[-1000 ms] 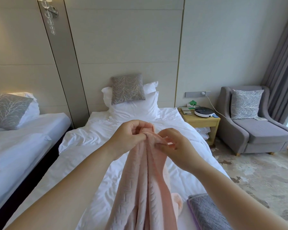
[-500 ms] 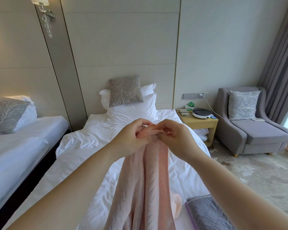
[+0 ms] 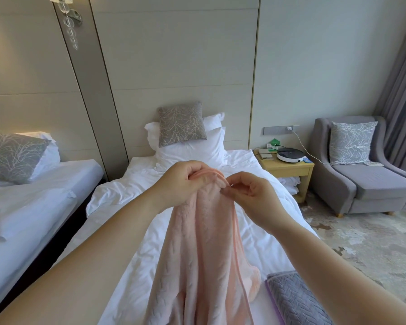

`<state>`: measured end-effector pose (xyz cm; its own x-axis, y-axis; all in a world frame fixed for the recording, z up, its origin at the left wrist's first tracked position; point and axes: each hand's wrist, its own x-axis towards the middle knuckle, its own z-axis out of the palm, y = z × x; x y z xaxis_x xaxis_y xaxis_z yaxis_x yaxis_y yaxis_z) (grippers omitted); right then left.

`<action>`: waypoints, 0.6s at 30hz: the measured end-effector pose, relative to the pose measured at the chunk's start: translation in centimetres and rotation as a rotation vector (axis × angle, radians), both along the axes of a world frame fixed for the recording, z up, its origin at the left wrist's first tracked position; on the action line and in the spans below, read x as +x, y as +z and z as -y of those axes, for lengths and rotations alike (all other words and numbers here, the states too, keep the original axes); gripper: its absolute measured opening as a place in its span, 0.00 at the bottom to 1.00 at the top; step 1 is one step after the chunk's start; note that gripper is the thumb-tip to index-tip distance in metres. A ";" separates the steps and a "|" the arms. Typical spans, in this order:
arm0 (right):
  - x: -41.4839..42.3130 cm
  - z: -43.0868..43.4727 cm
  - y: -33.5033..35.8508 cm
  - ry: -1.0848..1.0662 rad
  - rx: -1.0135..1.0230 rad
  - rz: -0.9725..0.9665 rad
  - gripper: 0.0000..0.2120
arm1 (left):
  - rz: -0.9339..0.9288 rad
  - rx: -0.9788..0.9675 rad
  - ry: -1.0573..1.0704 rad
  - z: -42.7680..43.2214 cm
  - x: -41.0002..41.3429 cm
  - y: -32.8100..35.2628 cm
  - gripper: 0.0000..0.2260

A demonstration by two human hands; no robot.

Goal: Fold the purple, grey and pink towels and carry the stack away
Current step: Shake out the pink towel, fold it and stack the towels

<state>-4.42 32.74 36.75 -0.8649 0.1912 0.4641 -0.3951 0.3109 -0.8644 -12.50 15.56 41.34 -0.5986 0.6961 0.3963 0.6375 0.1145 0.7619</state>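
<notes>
Head view, both hands raised above a white-sheeted bed [image 3: 117, 198]. The left hand [image 3: 181, 181] holds the bunched top edge of a pale pink towel [image 3: 204, 242] of ribbed plush cloth, its fingers [image 3: 192, 168] curled round the gathered fabric. The right hand [image 3: 256, 195], just beside it, pinches the same edge between thumb and forefinger, the other fingers loosely curled. The pink towel hangs from both hands in long vertical folds, its lower part out of view at the bottom edge. At lower right, a folded grey towel [image 3: 295, 299] with a quilted pattern lies on the bed, over the thin visible edge of a purple towel [image 3: 273, 303]. Behind: white pillows with a grey patterned cushion [image 3: 181, 124], a light wooden bedside table [image 3: 288, 167], a grey upholstered armchair [image 3: 366, 181], and a second bed [image 3: 33, 184] at left.
</notes>
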 end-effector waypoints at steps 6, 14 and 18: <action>-0.4 0.5 -2.3 0.076 0.062 0.051 0.05 | -0.040 0.243 0.192 -0.3 -0.7 1.5 0.08; -0.5 -0.2 -7.7 -0.020 0.293 0.241 0.11 | 0.043 0.569 0.648 3.1 -3.2 5.2 0.07; -0.6 -1.5 -4.2 0.012 0.118 0.202 0.08 | -0.004 0.391 0.905 6.2 -4.8 3.9 0.05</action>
